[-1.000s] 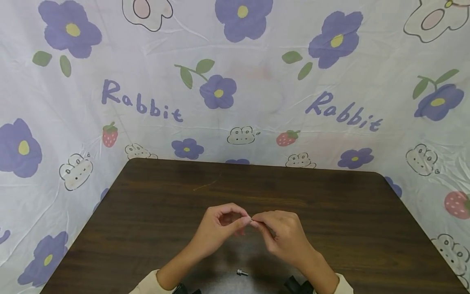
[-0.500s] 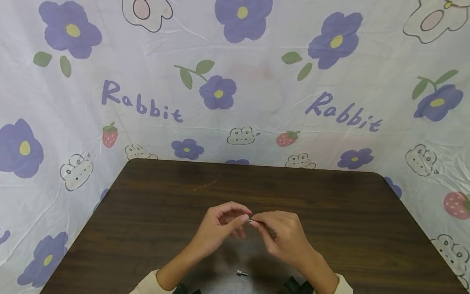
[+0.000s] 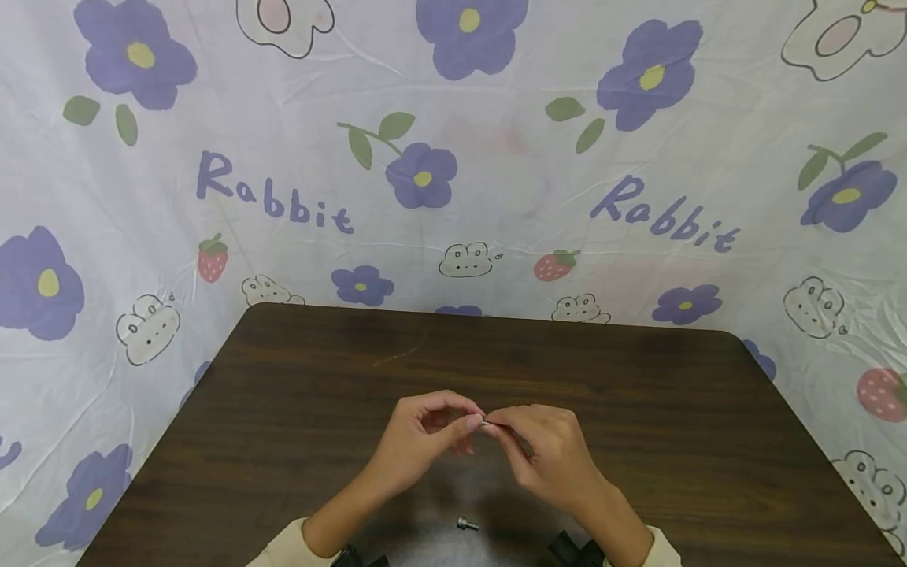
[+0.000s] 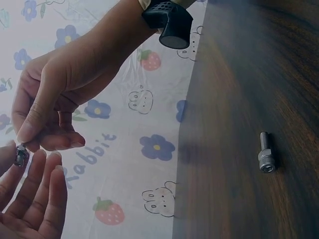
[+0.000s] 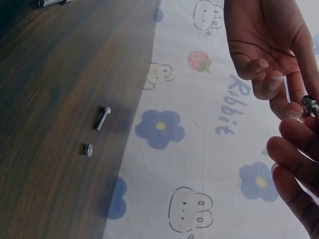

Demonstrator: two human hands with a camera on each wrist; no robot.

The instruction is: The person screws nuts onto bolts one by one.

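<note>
Over the middle of the table my left hand [image 3: 423,433] and right hand [image 3: 551,450] meet fingertip to fingertip. Between them is a small shiny metal bolt [image 4: 20,156] with a wider, nut-like ring on it. In the left wrist view, my left thumb and forefinger pinch its wider part, while the right thumb and finger grip its other end. The right wrist view shows the bolt [image 5: 309,105] at the edge, partly hidden by fingers. My other left fingers stay spread and loosely bent. Below the hands, a socket-head bolt with a nut on its shank [image 3: 467,524] lies on the table.
On the dark wooden table [image 3: 298,441] a loose screw [image 5: 103,118] lies beside a small nut [image 5: 88,150]. A metal piece [image 5: 50,2] shows at the corner of that view. Behind the table hangs a flower-and-rabbit cloth [image 3: 496,157]. Black wrist cameras [image 4: 174,27] sit on both wrists.
My left forefinger lifted off its thumb half a second ago, showing the bolt, and now closes on it again. The right hand holds its place; the bolt on the table stays put.
</note>
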